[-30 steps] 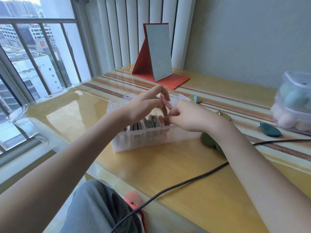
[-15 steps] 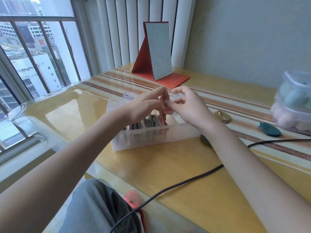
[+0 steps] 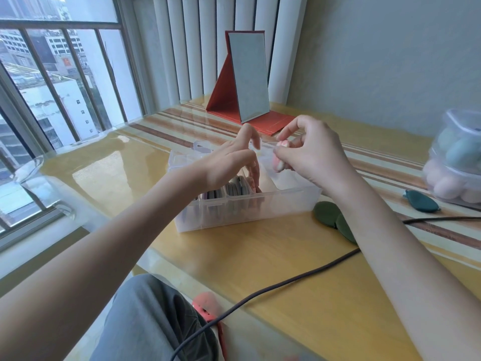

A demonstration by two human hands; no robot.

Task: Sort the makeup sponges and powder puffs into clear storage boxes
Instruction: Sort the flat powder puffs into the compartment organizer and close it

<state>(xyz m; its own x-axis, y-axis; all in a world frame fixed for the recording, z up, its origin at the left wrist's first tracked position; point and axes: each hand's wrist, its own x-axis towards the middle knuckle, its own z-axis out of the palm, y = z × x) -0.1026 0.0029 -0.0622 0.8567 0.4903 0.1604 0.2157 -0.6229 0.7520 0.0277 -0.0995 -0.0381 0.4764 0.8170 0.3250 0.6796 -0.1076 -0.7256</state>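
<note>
Now pinching pink puff (image 3: 279, 162) in right hand (image 3: 315, 157), centre frame, directly above box (image 3: 247, 207); left hand (image 3: 229, 165) loose, fingers apart, empty.

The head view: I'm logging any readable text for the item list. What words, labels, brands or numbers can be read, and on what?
None can be read.
The red sign on a building outside the window: too small and blurred.
The clear storage box, the mirror stand and the sponge container: no print visible.

No readable text, label, brand or number on any object in view.
</note>
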